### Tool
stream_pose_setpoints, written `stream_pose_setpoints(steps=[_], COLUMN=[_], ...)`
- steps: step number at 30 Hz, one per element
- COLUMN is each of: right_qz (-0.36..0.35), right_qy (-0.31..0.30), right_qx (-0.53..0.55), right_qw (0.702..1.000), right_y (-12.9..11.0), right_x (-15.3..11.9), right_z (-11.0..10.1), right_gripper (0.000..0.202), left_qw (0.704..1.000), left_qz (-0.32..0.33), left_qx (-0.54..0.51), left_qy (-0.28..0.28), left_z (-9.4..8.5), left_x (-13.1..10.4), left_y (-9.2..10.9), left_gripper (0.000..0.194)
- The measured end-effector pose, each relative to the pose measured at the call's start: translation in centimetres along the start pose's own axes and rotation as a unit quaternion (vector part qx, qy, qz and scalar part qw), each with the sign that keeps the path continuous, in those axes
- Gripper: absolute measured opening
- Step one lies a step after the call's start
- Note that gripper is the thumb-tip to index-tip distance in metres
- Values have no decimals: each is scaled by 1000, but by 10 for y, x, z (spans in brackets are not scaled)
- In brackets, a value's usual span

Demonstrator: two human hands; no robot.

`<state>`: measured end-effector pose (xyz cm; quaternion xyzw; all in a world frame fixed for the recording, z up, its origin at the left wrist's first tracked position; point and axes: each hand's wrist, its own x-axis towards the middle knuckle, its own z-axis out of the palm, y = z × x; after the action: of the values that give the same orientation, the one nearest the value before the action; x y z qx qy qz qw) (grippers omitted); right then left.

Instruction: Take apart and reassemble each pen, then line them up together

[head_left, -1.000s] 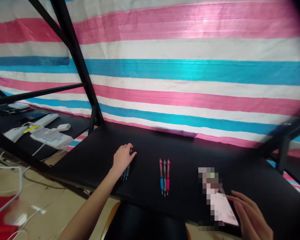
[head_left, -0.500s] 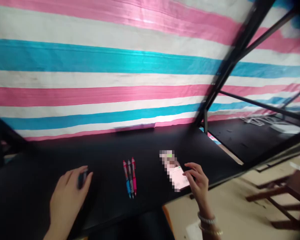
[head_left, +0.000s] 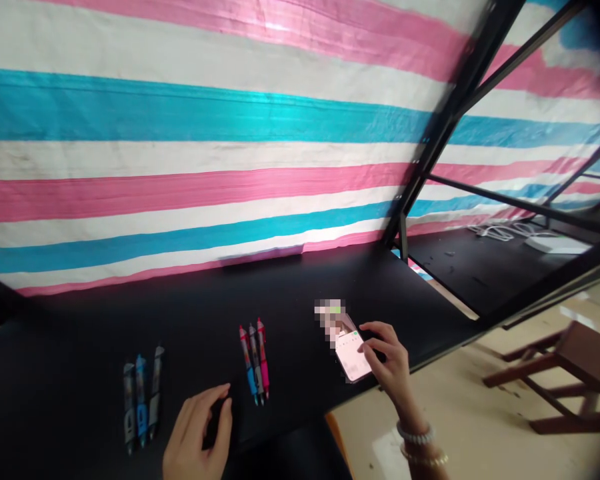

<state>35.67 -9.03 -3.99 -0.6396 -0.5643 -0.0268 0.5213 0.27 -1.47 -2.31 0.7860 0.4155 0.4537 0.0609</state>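
Three pens (head_left: 141,399) in grey, blue and grey lie side by side on the black table (head_left: 290,287) at the left. A second trio of pens (head_left: 255,360), red-blue, grey and pink, lies near the middle. My left hand (head_left: 200,437) hovers open at the table's front edge between the two groups, holding nothing. My right hand (head_left: 387,363) rests at a lit phone (head_left: 353,350) on the table, fingers on its right side and its screen.
A pink, white and blue striped sheet (head_left: 205,147) hangs behind the table. Black frame posts (head_left: 445,127) rise at the right. A second black table (head_left: 480,267) beyond holds white cables. A wooden stool (head_left: 575,373) stands on the floor at right.
The view swung to the right. My left hand lifted off the left pens, now uncovered, and drew back towards the front edge. My right hand stays at the phone.
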Motion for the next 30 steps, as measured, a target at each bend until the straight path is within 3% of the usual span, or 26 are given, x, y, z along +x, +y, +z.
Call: stream_pose_setpoints(steps=[11,19,30], right_qz=[-2,-41,-41], right_qy=[5,-94,-119], right_qx=[-18,7,8], right_qw=[1000,995,992], right_y=[3,-8,-7], right_x=[1,4,4], right_z=[4,3,1], right_gripper=[22,24,24], left_qw=[1000,1000,1000], left_qz=[19,22,13], left_qx=[-10,-13,10], left_qy=[-1,-4,-3], left_z=[2,5,5], left_x=[-3,-6,-7], left_y=[1,-2,-4], left_gripper=[14,15,15])
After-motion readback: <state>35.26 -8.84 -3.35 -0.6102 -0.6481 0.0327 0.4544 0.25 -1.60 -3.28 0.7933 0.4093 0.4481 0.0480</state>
